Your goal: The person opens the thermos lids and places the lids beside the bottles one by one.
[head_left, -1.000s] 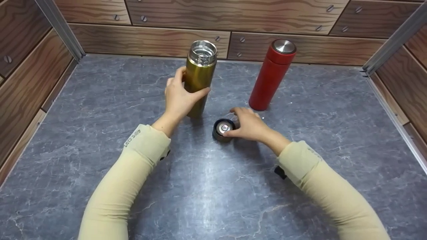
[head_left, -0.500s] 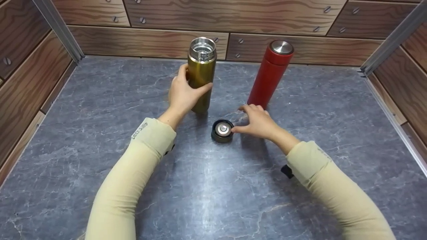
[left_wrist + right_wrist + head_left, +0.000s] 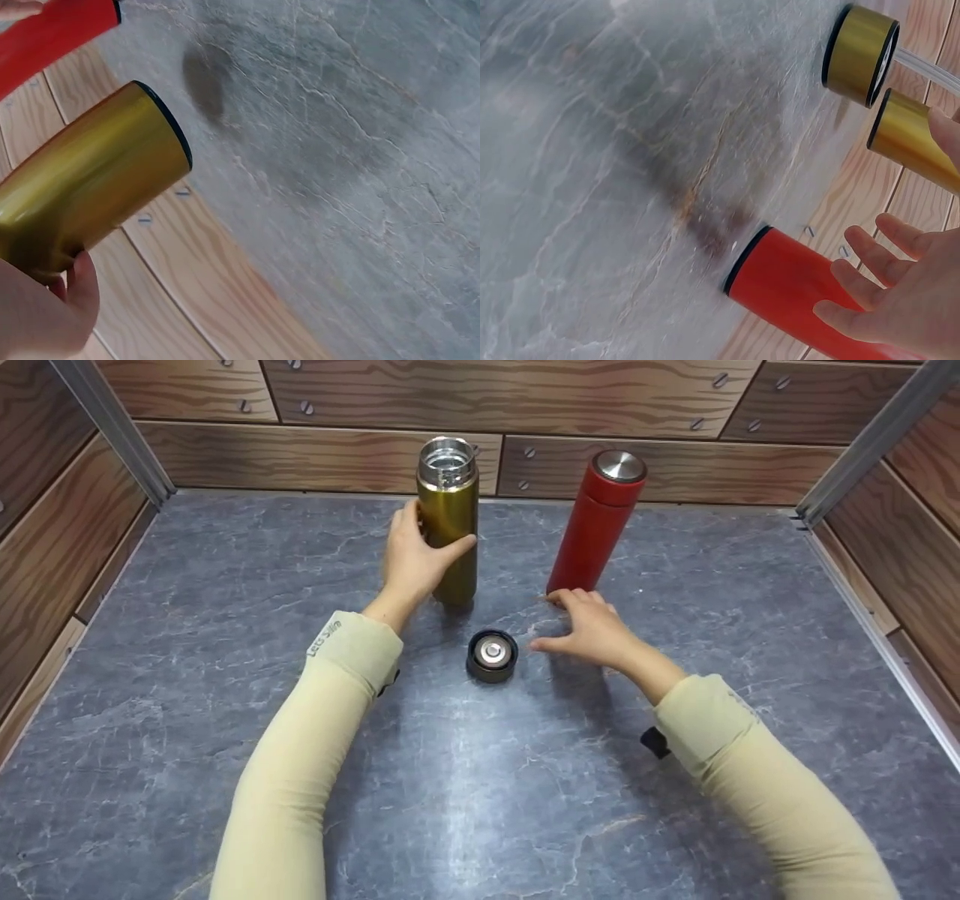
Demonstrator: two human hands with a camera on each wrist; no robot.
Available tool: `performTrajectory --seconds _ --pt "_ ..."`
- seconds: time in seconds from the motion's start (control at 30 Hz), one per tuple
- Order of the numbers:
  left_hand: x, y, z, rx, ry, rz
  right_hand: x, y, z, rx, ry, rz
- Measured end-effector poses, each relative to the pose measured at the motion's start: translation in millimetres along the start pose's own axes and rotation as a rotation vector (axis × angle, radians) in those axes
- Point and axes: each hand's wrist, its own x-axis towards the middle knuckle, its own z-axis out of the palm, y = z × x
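A gold thermos bottle stands upright with its steel mouth uncovered. My left hand grips its side, thumb across the front; in the left wrist view the bottle shows its dark-rimmed base, and I cannot tell whether that touches the tabletop. Its lid lies upside down in front, inner side up. Just right of the lid, my right hand holds nothing, its fingers spread. Those fingers overlap the foot of a red thermos bottle; contact cannot be told. The lid also appears in the right wrist view.
The red bottle stands with its steel-topped lid on. Wood-patterned walls enclose the grey marbled tabletop at the back and both sides. A metal corner post rises at the back left.
My right hand has come away from the lid, moving right toward the red bottle. My left hand has moved the gold bottle slightly back and more upright.
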Motion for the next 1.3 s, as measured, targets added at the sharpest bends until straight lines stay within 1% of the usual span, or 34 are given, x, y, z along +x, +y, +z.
performTrajectory --seconds 0.1,0.27,0.43,0.63,0.87,1.0,1.13,1.2,1.3 --pt "5.8 -4.7 1.2 -0.016 -0.017 0.004 0.0 2 -1 -0.008 0.004 0.005" --pt "12.6 -14.6 4.4 -0.028 -0.032 0.04 -0.2 1 -2 -0.012 0.0 0.019" --pt "16.2 -20.9 7.8 -0.03 -0.045 0.036 -0.4 1 -3 -0.012 0.001 0.02" --pt "18.8 -22.7 11.1 0.001 -0.061 0.043 -1.3 2 -5 -0.01 0.006 0.022" --pt "23.6 -19.1 13.1 0.022 -0.073 0.024 -2.0 4 -8 0.0 0.005 0.037" --pt "23.4 -17.0 13.8 0.023 -0.069 0.029 -1.5 4 -7 0.003 0.006 0.043" --pt "19.4 -16.3 15.6 0.038 -0.067 0.032 -2.1 4 -5 0.007 0.017 0.041" --pt "16.0 -17.8 16.1 0.076 -0.071 0.026 -2.8 4 -4 0.011 0.026 0.039" --pt "10.5 -23.2 15.4 0.145 -0.059 0.03 -3.9 6 -4 0.018 0.055 0.044"
